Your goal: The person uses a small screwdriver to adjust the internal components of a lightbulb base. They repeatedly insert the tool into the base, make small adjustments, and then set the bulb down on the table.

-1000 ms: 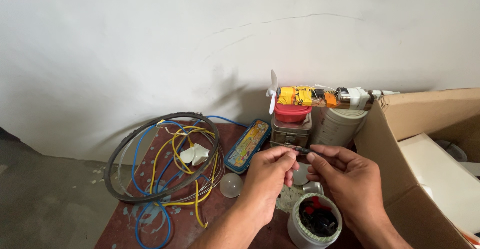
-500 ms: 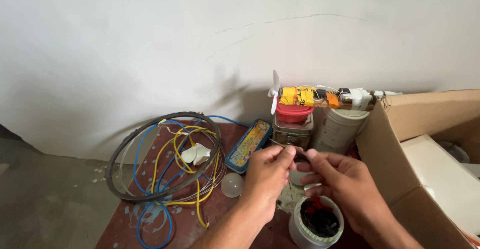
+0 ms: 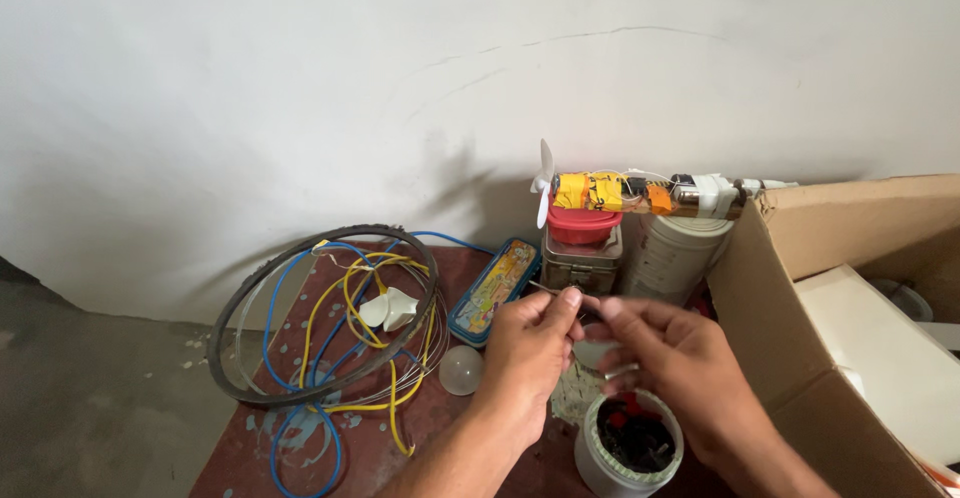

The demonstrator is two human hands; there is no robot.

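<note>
Both hands [image 3: 600,343] slightly lower, fingertips together

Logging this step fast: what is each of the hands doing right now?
Left hand: fingers pinched shut on a thin wire.
Right hand: fingertips pinched together against the left hand's; what it holds cannot be told.

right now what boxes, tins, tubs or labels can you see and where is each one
Cardboard box: right edge, brown, open, a white slab inside.
Flat printed case: table middle, left of the hands, long, blue-rimmed, yellow picture lid.
Metal tin: behind the hands, squarish, grey, red lid on top.
White tub: under the right hand, round, dark and red bits inside.
Ribbed white container: right of the tin, cylindrical.
</note>
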